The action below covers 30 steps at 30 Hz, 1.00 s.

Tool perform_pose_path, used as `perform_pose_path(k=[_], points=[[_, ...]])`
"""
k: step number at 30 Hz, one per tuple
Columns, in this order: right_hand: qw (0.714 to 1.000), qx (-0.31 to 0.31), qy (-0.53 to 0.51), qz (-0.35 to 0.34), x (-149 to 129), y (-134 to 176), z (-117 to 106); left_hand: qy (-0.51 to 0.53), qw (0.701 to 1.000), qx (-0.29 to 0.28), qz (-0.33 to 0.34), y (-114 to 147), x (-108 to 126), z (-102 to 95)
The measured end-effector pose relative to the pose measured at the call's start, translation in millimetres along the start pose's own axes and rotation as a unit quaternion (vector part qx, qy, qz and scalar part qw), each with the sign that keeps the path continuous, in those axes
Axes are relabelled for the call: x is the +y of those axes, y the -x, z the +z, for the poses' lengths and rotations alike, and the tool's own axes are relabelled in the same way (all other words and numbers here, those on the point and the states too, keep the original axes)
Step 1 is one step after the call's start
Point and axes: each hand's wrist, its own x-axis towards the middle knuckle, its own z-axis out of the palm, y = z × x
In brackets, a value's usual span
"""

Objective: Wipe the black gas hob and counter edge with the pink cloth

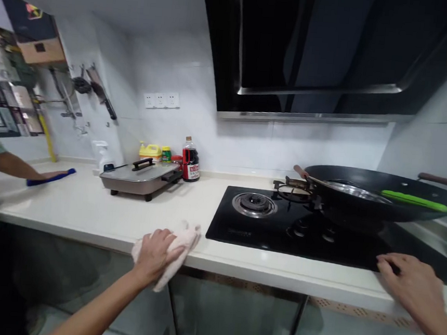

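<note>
My left hand presses a pale pink cloth onto the front edge of the white countertop, just left of the black gas cooktop. Part of the cloth hangs over the edge. By the cooktop's front right part is my right hand, its fingers loosely curled with no object showing in them. A large black wok sits on the right burner, holding a metal lid or bowl and a bright green-handled utensil. The left burner is bare.
A lidded electric pan stands left on the counter, near a dark sauce bottle, a yellow jug and a spray bottle. At far left another person's hand rests on a blue cloth. A range hood overhangs the cooktop.
</note>
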Motion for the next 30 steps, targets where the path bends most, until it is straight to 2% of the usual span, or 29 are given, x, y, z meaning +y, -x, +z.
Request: perform_pose_path(k=[3, 6, 9, 11, 13, 15, 16, 18, 21, 26, 30], points=[[0.999, -0.041, 0.027, -0.001, 7.0, -1.1, 7.6, 0.049, 0.996, -0.023, 0.069, -15.1, 72.9, -9.2], [0.998, -0.047, 0.035, -0.013, 8.4, 1.8, 12.4, 0.100, 0.992, -0.028, 0.072, -36.5, 119.6, -18.7], [0.999, -0.031, 0.032, -0.026, 7.1, 6.3, 13.0, 0.115, 0.993, -0.028, -0.005, -64.1, 138.2, -24.9], [0.998, -0.030, 0.036, -0.034, 4.9, 7.7, 10.7, 0.122, 0.990, -0.074, -0.001, -81.0, 144.8, -27.8], [0.998, -0.036, 0.043, -0.041, 3.7, 6.4, 6.3, 0.133, 0.974, -0.168, 0.070, -93.2, 152.2, -30.7], [0.996, -0.059, 0.032, -0.062, 5.4, 2.9, 0.6, 0.145, 0.943, -0.255, 0.154, -101.2, 162.3, -33.5], [0.994, -0.074, 0.018, -0.076, 7.2, 1.0, -2.4, 0.151, 0.929, -0.281, 0.186, -104.9, 168.6, -34.4], [0.991, -0.094, -0.013, -0.097, 11.5, -1.6, -7.6, 0.167, 0.910, -0.297, 0.236, -114.6, 184.4, -34.0], [0.992, -0.080, -0.020, -0.097, 13.9, -0.2, -12.8, 0.180, 0.905, -0.285, 0.258, -141.4, 215.3, -25.2], [0.991, -0.063, -0.015, -0.116, 7.0, 5.8, -16.8, 0.157, 0.916, -0.287, 0.232, -205.5, 270.4, 6.6], [0.991, -0.053, -0.017, -0.120, 4.6, 4.9, -17.5, 0.143, 0.926, -0.277, 0.211, -246.2, 309.2, 30.6]])
